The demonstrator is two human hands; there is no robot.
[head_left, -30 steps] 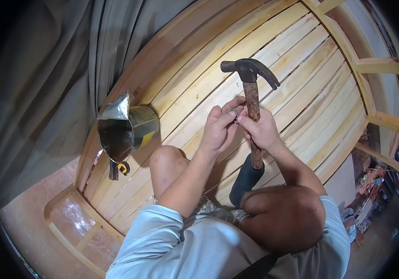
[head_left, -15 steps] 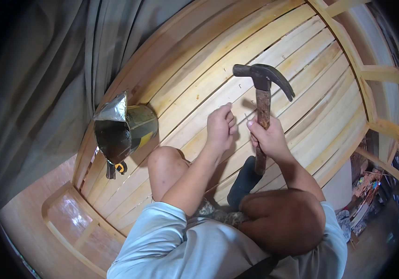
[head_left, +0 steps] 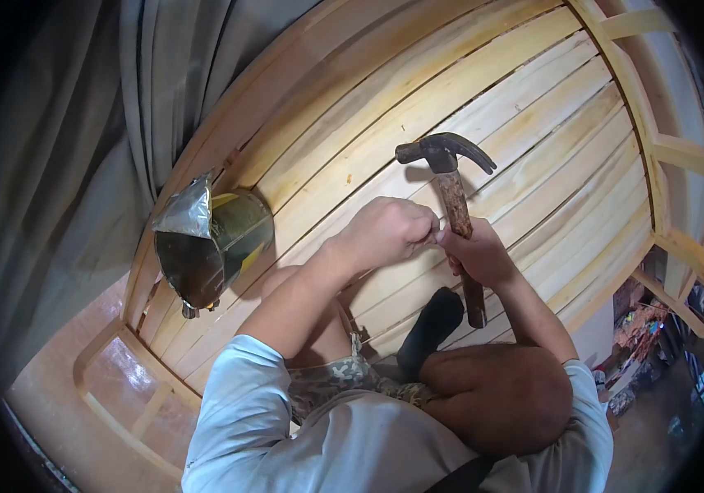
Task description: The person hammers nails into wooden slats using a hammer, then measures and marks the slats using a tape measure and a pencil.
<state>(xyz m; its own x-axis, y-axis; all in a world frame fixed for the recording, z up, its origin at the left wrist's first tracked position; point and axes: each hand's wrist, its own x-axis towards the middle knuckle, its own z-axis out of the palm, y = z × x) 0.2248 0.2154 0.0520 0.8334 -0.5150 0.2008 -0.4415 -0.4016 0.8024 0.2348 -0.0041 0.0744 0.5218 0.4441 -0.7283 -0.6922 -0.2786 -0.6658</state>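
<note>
The claw hammer point(head_left: 453, 197) is gripped around its worn handle by my right hand point(head_left: 479, 253), with its dark metal head up and the claw pointing right. My left hand point(head_left: 393, 232) is closed, its fingertips meeting my right thumb beside the handle. Whatever small thing may be between the fingers is too small to make out. Below both hands lie pale wooden slats point(head_left: 418, 287), with a few small bent bits of metal on them.
A cut-open metal tin point(head_left: 245, 226) lies on the slats at left, partly hiding small tools point(head_left: 197, 311). A grey curtain point(head_left: 73, 164) hangs at upper left. Curved wooden framing point(head_left: 627, 107) edges the slats at right, with clutter point(head_left: 639, 324) beyond. My socked foot point(head_left: 432, 329) rests below the hammer.
My left hand has moved right and now meets my right thumb; before, the hands were apart. The hammer has shifted slightly left and down, its handle tilting more. The view has shifted a little.
</note>
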